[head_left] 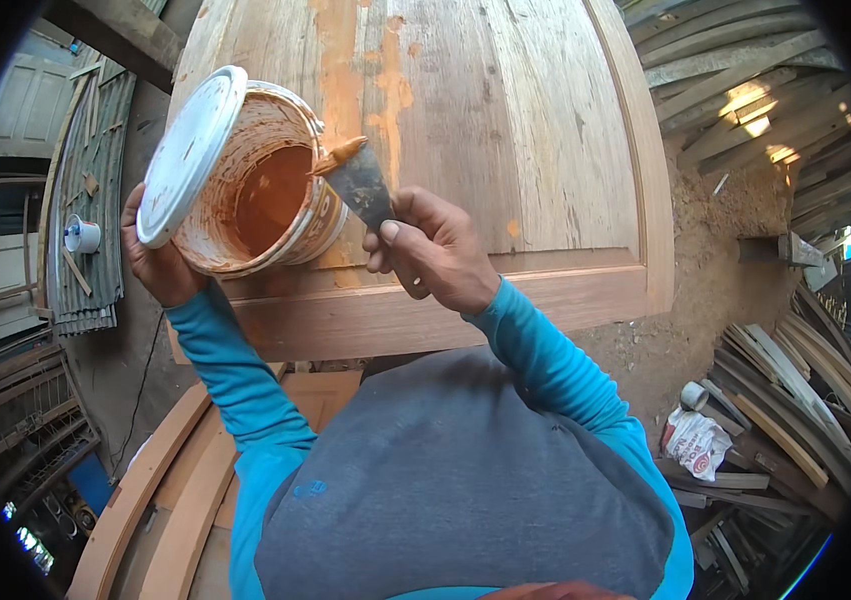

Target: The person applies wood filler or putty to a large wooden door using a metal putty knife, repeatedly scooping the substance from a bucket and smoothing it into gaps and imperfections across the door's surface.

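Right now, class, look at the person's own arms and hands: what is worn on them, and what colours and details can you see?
Both arms are covered by long, close-fitting bright turquoise sleeves, creased along their length and ending at the wrists. The left hand and right hand are bare: no gloves, rings or watch show. The sleeves emerge from under a grey sleeveless top with a small blue mark on its chest.

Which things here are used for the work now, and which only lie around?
In use:
left hand holding tub of orange filler, lid hanging open
right hand holding putty knife
wooden door, patched with filler

Lying about:
white bag
curved wood strips
small white can
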A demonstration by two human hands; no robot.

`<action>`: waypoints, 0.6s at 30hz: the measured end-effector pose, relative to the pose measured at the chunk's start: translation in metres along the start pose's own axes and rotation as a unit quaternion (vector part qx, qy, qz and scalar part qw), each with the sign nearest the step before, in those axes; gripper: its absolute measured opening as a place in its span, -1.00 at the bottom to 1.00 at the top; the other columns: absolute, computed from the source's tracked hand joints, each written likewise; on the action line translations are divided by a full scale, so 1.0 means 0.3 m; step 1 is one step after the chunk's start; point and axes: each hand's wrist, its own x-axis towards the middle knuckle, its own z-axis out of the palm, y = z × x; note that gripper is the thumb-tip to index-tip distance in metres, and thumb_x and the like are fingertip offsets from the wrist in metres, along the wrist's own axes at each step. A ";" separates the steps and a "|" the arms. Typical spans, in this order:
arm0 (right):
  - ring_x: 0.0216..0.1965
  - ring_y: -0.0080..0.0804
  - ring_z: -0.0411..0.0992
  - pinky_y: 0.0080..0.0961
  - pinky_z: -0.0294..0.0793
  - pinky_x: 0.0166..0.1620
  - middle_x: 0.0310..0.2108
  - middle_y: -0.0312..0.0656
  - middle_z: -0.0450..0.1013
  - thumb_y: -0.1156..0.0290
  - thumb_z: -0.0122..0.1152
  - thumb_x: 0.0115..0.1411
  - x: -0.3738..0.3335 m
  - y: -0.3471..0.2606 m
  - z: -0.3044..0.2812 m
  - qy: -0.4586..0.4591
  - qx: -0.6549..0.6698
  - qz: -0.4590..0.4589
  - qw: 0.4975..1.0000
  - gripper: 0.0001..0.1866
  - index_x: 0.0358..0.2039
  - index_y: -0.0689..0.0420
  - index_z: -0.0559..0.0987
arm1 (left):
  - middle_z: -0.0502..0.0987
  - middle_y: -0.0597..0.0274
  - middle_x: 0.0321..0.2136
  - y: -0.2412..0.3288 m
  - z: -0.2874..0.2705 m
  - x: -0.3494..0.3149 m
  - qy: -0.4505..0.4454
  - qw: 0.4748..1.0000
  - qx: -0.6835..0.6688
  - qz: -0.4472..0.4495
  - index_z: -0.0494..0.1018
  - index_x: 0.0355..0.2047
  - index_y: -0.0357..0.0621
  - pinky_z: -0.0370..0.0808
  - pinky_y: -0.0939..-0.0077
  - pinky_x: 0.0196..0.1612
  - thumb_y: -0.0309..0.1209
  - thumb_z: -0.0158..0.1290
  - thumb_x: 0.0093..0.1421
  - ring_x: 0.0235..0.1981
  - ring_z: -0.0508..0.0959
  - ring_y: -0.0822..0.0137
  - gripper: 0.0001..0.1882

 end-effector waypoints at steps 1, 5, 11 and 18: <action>-0.25 -0.50 0.57 -0.53 0.61 -0.16 -0.23 -0.19 0.54 0.46 0.04 0.45 -0.006 0.015 -0.016 -0.001 0.035 -0.006 0.999 -0.78 0.01 0.32 0.47 | 0.54 -0.08 0.09 0.023 0.017 -0.013 0.008 1.000 0.024 0.012 0.44 0.12 -0.31 0.54 0.18 0.21 -0.35 0.15 0.35 0.09 0.57 0.15 -0.59; -0.25 -0.45 0.58 -0.49 0.64 -0.17 -0.22 -0.14 0.55 0.48 0.06 0.43 -0.075 -0.002 -0.186 0.041 0.073 0.002 0.996 -0.75 0.06 0.30 0.47 | 0.47 -0.06 0.20 0.130 0.039 -0.058 -0.032 0.985 0.159 0.060 0.37 0.26 -0.28 0.50 0.22 0.27 -0.49 0.07 0.35 0.18 0.52 0.14 -0.53; -0.24 -0.44 0.60 -0.46 0.64 -0.16 -0.17 -0.07 0.60 0.53 0.04 0.39 -0.165 -0.050 -0.616 0.140 -0.052 -0.006 0.989 -0.61 0.21 0.26 0.46 | 0.39 -0.03 0.30 0.300 0.160 -0.225 -0.125 0.882 0.453 0.034 0.27 0.38 -0.22 0.43 0.28 0.32 -0.62 -0.03 0.37 0.27 0.45 0.14 -0.44; -0.19 -0.43 0.57 -0.45 0.61 -0.11 -0.14 -0.07 0.58 0.56 -0.06 0.33 0.056 -0.140 -1.006 0.101 -0.276 0.029 0.955 -0.46 0.33 0.32 0.37 | 0.03 -0.16 0.48 0.301 0.282 -0.290 -0.162 0.868 0.468 -0.044 -0.11 0.52 -0.27 -0.02 0.22 0.49 -0.48 -0.15 0.20 0.48 0.08 0.04 -0.14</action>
